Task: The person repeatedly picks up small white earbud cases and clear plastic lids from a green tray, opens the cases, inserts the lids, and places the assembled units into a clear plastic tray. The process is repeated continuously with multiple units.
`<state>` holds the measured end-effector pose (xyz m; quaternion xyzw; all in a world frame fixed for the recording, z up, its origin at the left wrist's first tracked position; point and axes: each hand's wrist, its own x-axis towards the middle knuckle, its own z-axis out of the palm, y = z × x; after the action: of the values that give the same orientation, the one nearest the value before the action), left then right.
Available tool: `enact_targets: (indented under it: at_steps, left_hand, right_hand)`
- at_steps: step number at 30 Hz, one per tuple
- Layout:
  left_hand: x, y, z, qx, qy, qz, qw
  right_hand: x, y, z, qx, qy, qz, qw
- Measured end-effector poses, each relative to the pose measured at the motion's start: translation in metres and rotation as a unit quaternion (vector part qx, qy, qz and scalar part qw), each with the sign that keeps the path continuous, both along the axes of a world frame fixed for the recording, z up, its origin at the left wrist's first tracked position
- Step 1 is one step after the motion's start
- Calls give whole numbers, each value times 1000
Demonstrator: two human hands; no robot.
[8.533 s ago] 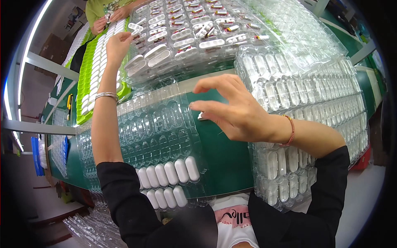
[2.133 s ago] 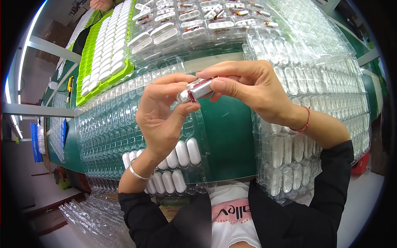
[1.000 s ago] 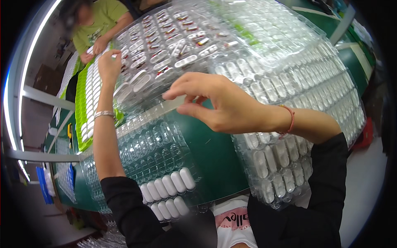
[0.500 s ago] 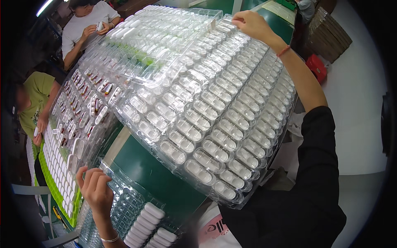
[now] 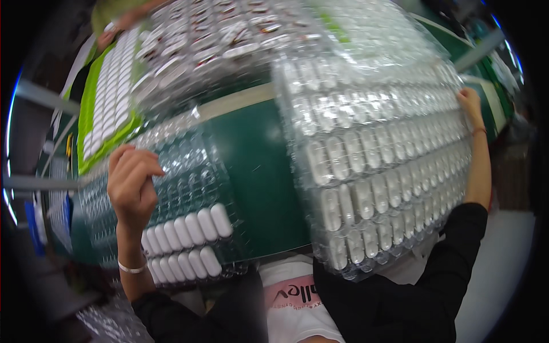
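Note:
My left hand (image 5: pixel 134 186) is raised over a clear blister tray (image 5: pixel 189 154), its fingers curled. Whatever they may hold is hidden. Two rows of white oval capsule-shaped cases (image 5: pixel 186 234) lie in the near part of that tray. To the right is a stack of large clear plastic trays (image 5: pixel 366 197) with rows of long oval pockets holding pale, hollow-looking pieces. My right hand (image 5: pixel 472 108) is at the stack's far right edge, fingertips pinched against the plastic tray. The picture is somewhat blurred by motion.
Another tray (image 5: pixel 229 34) at the back holds white shells with small reddish and metallic parts. A lime-green tray (image 5: pixel 86 137) of white pieces stands at the left, near a co-worker's hand (image 5: pixel 128 20). Green tabletop (image 5: pixel 260 177) shows between the trays. A metal bar (image 5: pixel 43 183) crosses at far left.
The view has swung left and down, so the tray stack appears turned and farther right. One co-worker has left the view. My left hand has curled more; my right hand stays at the stack's edge.

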<state>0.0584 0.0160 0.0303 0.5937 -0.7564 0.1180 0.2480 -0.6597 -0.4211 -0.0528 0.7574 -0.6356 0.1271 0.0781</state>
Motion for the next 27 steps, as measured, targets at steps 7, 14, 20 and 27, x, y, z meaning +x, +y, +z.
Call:
enact_targets:
  at_steps: [7,14,20,27]
  left_hand:
    - [58,104,-22,82,118,337,931]
    - [52,179,-38,254,173,464,831]
    - [29,189,-75,232,153,532,800]
    - [-11,143,-55,-16,222,407,886]
  right_hand:
    - [112,74,71,45,-381,117,916]
    - [338,252,111,231,-398,321,828]
    - [465,290,82,437,-431,429,663]
    - [493,302,53,422,-478,456,621]
